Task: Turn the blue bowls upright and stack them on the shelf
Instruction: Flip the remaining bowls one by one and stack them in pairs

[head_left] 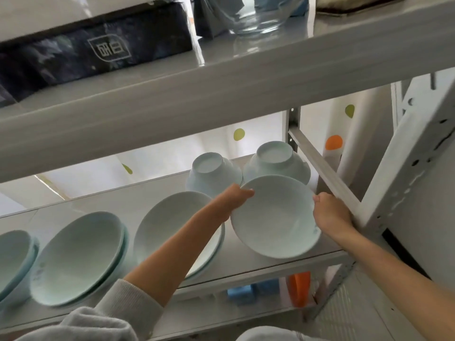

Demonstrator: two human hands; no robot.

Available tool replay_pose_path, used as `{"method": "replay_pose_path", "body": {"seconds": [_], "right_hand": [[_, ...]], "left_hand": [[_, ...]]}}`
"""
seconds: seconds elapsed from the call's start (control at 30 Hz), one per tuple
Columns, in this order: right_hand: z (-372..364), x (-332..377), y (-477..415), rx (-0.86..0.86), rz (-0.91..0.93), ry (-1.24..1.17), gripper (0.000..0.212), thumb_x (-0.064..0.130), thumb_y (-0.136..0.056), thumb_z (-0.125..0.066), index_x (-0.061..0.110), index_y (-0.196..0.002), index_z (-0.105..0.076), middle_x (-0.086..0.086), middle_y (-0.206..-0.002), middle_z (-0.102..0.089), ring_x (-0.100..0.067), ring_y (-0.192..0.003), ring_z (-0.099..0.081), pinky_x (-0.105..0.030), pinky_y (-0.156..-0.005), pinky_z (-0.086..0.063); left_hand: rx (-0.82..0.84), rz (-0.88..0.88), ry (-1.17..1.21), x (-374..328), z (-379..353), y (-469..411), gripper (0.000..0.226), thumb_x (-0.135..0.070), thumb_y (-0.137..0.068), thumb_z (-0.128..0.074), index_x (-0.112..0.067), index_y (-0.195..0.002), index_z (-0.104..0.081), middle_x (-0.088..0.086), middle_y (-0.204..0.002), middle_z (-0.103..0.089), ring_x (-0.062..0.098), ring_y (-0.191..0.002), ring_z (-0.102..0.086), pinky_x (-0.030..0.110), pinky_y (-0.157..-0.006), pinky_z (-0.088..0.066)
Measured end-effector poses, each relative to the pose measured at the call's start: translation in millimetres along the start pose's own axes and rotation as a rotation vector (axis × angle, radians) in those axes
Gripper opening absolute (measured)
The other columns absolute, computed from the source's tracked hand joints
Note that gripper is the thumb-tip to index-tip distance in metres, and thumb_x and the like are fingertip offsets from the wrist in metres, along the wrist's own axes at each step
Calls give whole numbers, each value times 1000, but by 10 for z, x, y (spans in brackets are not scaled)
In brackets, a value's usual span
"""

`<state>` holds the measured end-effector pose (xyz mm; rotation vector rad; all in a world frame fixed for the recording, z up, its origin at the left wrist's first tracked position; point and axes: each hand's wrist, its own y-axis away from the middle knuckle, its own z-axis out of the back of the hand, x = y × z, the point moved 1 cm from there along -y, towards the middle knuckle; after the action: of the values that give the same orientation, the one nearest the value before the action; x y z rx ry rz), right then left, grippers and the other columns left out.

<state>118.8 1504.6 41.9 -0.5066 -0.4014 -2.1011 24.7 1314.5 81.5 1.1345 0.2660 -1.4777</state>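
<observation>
A pale blue bowl (274, 215) is tilted with its opening toward me above the shelf board (138, 200). My left hand (234, 198) grips its left rim and my right hand (331, 212) grips its right rim. Behind it, two pale blue bowls stand upside down: one (213, 172) at the back and one (275, 159) to its right. To the left, stacks of upright bowls lean on the shelf: one stack (170, 225) partly hidden by my left forearm, a second (78, 257), and a third (14, 257) cut by the frame's left edge.
The upper shelf (221, 89) overhangs close above, carrying a dark box (98, 45) and a glass bowl (256, 16). A perforated metal upright (403, 173) and a cross bar (322, 166) stand right beside my right hand. Blue and orange items (278, 289) sit on the shelf below.
</observation>
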Motion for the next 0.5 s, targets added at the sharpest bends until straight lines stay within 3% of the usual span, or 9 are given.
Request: {"method": "replay_pose_path", "body": {"seconds": [0.17, 0.23, 0.33, 0.43, 0.5], "right_hand": [[31, 21, -35, 40, -6, 46, 34, 14, -101, -31, -4, -107, -59, -22, -112, -62, -38, -105, -57, -37, -81, -43], [47, 21, -43, 57, 4, 65, 33, 13, -100, -32, -4, -108, -59, -22, -114, -62, -38, -107, -56, -37, -83, -43], [64, 37, -36, 71, 8, 92, 33, 10, -100, -31, -3, -109, -59, -21, -116, -61, -36, -109, -56, -37, -87, -44], [57, 56, -25, 57, 24, 81, 32, 16, -99, -32, 1, -113, -56, -19, -115, -61, -35, -105, -56, -37, -85, -45], [26, 52, -10, 6, 32, 3, 33, 27, -96, -39, 4, -118, -49, -16, -113, -61, -34, -102, -56, -38, -83, -45]], "left_hand": [[54, -58, -510, -13, 42, -102, 43, -33, -97, -47, 3, -117, -58, 18, -115, -63, 30, -100, -60, 32, -88, -46], [34, -67, -674, -17, 82, -151, 50, -39, -99, -40, 5, -114, -59, 20, -117, -63, 33, -109, -59, 35, -91, -45], [-172, -175, -727, -29, 219, -283, 46, -39, -97, -45, 3, -102, -63, 18, -108, -66, 31, -101, -61, 36, -83, -45], [-454, -241, -725, 12, 427, -438, 37, -24, -91, -56, -6, -124, -55, 14, -126, -55, 31, -119, -50, 38, -91, -43], [-496, -213, -808, 80, 561, -569, 45, -16, -89, -55, -8, -132, -46, 15, -135, -46, 33, -128, -40, 41, -101, -39]]}}
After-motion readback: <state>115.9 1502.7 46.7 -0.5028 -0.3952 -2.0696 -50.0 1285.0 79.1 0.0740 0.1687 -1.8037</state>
